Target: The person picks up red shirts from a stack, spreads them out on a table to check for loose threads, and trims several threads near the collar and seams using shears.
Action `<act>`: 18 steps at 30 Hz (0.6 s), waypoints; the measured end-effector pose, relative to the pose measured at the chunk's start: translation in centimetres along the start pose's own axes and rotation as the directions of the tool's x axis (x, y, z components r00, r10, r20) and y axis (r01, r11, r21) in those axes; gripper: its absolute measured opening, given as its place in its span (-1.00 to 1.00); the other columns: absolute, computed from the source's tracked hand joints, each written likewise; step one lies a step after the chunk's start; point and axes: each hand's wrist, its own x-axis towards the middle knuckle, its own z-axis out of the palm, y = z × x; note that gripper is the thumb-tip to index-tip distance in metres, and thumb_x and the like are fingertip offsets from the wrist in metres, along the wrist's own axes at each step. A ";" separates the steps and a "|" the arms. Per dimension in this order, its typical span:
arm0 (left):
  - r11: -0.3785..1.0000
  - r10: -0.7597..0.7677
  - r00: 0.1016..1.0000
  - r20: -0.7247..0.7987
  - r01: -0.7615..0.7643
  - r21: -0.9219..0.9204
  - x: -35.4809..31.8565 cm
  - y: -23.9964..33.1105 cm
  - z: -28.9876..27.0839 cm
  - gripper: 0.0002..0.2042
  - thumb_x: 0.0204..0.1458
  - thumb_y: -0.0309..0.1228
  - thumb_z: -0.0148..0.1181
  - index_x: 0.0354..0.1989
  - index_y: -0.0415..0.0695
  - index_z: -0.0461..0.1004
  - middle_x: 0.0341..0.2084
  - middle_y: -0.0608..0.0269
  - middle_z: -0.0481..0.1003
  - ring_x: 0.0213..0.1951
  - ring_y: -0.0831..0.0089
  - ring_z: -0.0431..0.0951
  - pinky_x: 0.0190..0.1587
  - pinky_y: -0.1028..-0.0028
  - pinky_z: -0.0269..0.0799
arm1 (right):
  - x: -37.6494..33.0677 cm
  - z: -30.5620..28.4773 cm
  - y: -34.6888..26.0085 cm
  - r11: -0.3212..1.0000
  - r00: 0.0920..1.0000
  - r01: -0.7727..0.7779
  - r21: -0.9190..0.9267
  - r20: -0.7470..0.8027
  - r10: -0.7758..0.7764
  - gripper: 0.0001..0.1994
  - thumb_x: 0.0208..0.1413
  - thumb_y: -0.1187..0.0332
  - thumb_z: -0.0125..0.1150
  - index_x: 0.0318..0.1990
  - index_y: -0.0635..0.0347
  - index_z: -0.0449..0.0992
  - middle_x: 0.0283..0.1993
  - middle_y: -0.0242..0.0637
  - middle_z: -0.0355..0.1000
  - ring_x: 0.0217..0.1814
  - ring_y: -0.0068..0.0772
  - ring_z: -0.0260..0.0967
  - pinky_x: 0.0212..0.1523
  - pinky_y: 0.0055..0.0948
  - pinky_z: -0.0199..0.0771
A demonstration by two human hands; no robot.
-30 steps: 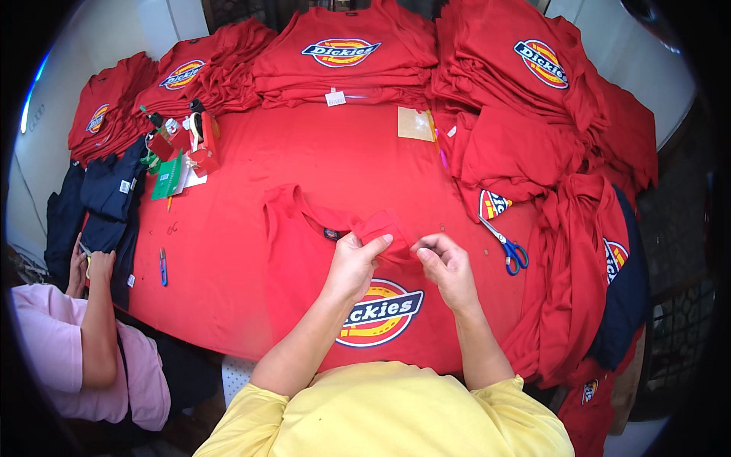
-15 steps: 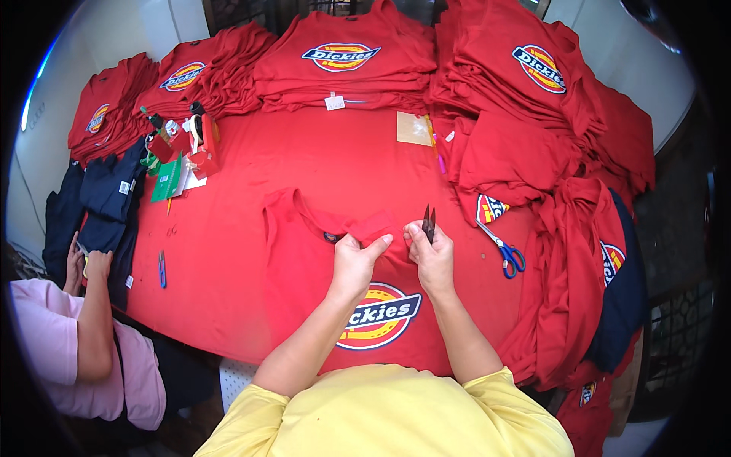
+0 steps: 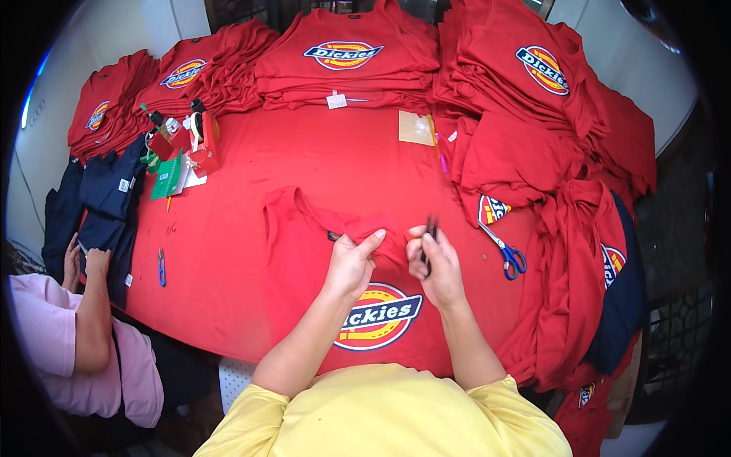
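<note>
A red sleeveless shirt (image 3: 293,282) with a printed oval emblem lies spread before me, its neckline pointing away. My left hand (image 3: 352,265) pinches the fabric near the shoulder strap, thumb on top, lifting a fold of it. Just to the right, my right hand (image 3: 443,270) is closed around dark thread snips (image 3: 431,228) whose blades point away from me and are smeared by motion. A small gap parts this hand from the pinched fold. Whether a thread is between its fingertips cannot be made out.
Blue-handled scissors (image 3: 512,260) lie at the right, beside a heap of red shirts (image 3: 552,289). Blue snips (image 3: 161,268) and a red holder (image 3: 204,158) with supplies are at left. Folded red stacks (image 3: 346,76) line the far edge. A co-worker's hands (image 3: 93,263) touch navy garments (image 3: 106,194).
My right hand has drawn slightly right and turned, coming away from the fabric with the snips. The left hand keeps its pinch on the shirt with little movement.
</note>
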 end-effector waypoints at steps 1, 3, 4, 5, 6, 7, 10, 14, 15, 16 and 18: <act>1.000 0.004 1.000 0.006 -0.004 -0.004 -0.1 0.2 0.0 -0.84 0.12 -0.59 0.14 -0.12 -0.24 0.48 -0.20 0.21 0.56 -0.11 0.44 0.56 0.00 0.40 0.47 | -0.3 -0.2 0.0 0.997 0.995 -0.076 0.029 0.074 0.073 -0.76 0.34 0.25 -0.06 -0.10 0.26 0.41 -0.46 -0.42 0.33 -0.61 -0.76 0.03 -0.59 -0.68 0.05; 1.000 0.000 1.000 0.023 0.000 -0.002 -0.3 0.6 0.3 -0.85 0.13 -0.56 0.14 -0.13 -0.23 0.48 -0.23 0.22 0.57 -0.11 0.44 0.56 0.01 0.39 0.47 | -1.2 -1.2 -0.2 0.971 0.952 -0.229 0.069 0.224 0.209 -0.70 0.36 0.19 -0.11 -0.08 0.26 0.40 -0.46 -0.40 0.34 -0.61 -0.74 0.04 -0.59 -0.69 0.05; 1.000 -0.007 0.999 0.033 0.007 0.004 -0.5 0.9 0.6 -0.86 0.13 -0.56 0.14 -0.14 -0.22 0.48 -0.24 0.23 0.57 -0.11 0.44 0.56 0.00 0.40 0.47 | -1.3 -1.5 -0.3 0.943 0.909 -0.326 0.066 0.297 0.294 -0.64 0.38 0.13 -0.17 -0.08 0.27 0.40 -0.46 -0.37 0.34 -0.60 -0.72 0.05 -0.59 -0.69 0.05; 1.000 -0.014 0.999 0.044 0.014 0.010 -0.7 1.2 0.9 -0.87 0.14 -0.55 0.14 -0.15 -0.22 0.49 -0.25 0.24 0.57 -0.12 0.45 0.56 -0.01 0.41 0.47 | -1.3 -1.5 -0.3 0.938 0.899 -0.341 0.065 0.315 0.305 -0.64 0.38 0.12 -0.17 -0.08 0.27 0.40 -0.46 -0.37 0.33 -0.60 -0.72 0.05 -0.59 -0.69 0.05; 0.999 -0.018 0.999 0.042 0.016 0.034 -1.0 1.4 1.2 -0.87 0.14 -0.54 0.14 -0.16 -0.22 0.49 -0.26 0.25 0.57 -0.13 0.46 0.56 -0.01 0.41 0.47 | -1.2 -1.5 -0.4 0.932 0.888 -0.357 0.066 0.334 0.317 -0.63 0.38 0.11 -0.17 -0.08 0.27 0.40 -0.46 -0.37 0.33 -0.60 -0.72 0.05 -0.59 -0.70 0.05; 0.998 -0.021 0.999 0.041 0.019 0.058 -1.2 1.6 1.6 -0.88 0.14 -0.54 0.14 -0.17 -0.22 0.49 -0.26 0.25 0.57 -0.13 0.47 0.56 -0.02 0.42 0.46 | -1.2 -1.4 -0.4 0.926 0.877 -0.373 0.066 0.352 0.328 -0.62 0.38 0.11 -0.17 -0.08 0.28 0.40 -0.46 -0.37 0.33 -0.60 -0.72 0.05 -0.59 -0.70 0.05; 0.996 -0.016 0.998 0.060 0.011 0.089 -1.6 1.8 1.7 -0.89 0.14 -0.53 0.14 -0.18 -0.21 0.50 -0.27 0.26 0.58 -0.15 0.48 0.56 -0.03 0.44 0.45 | -0.9 -1.2 -0.5 0.929 0.890 -0.364 0.063 0.317 0.327 -0.61 0.38 0.11 -0.19 -0.09 0.30 0.41 -0.48 -0.37 0.32 -0.62 -0.74 0.03 -0.62 -0.73 0.04; 0.994 -0.016 0.996 0.093 0.006 0.106 -1.7 1.9 1.5 -0.89 0.14 -0.52 0.14 -0.18 -0.20 0.51 -0.25 0.26 0.58 -0.15 0.49 0.56 -0.03 0.43 0.44 | -0.8 -1.0 -0.8 0.931 0.900 -0.362 0.050 0.278 0.335 -0.60 0.38 0.11 -0.19 -0.09 0.32 0.41 -0.49 -0.36 0.32 -0.65 -0.75 0.01 -0.66 -0.73 0.01; 0.994 -0.011 0.996 0.091 0.001 0.108 -1.7 1.8 1.5 -0.88 0.14 -0.52 0.15 -0.17 -0.20 0.51 -0.25 0.26 0.58 -0.15 0.49 0.56 -0.03 0.44 0.44 | -0.8 -1.1 -0.8 0.933 0.903 -0.356 0.051 0.277 0.329 -0.60 0.38 0.11 -0.19 -0.09 0.32 0.41 -0.50 -0.36 0.32 -0.65 -0.75 0.00 -0.66 -0.73 0.01; 0.994 -0.005 0.996 0.089 -0.005 0.109 -1.7 1.7 1.5 -0.88 0.14 -0.52 0.15 -0.17 -0.20 0.51 -0.25 0.27 0.58 -0.15 0.49 0.56 -0.03 0.44 0.44 | -0.8 -1.1 -0.9 0.935 0.905 -0.350 0.053 0.276 0.323 -0.60 0.39 0.11 -0.20 -0.09 0.32 0.41 -0.50 -0.36 0.31 -0.66 -0.75 0.00 -0.66 -0.73 0.01; 0.994 0.002 0.996 0.092 -0.012 0.107 -1.7 1.6 1.5 -0.87 0.13 -0.52 0.15 -0.15 -0.20 0.51 -0.25 0.27 0.58 -0.15 0.49 0.56 -0.03 0.44 0.44 | -0.8 -1.1 -0.9 0.937 0.909 -0.345 0.051 0.266 0.320 -0.61 0.38 0.11 -0.19 -0.10 0.31 0.41 -0.52 -0.38 0.30 -0.66 -0.76 -0.02 -0.67 -0.73 0.00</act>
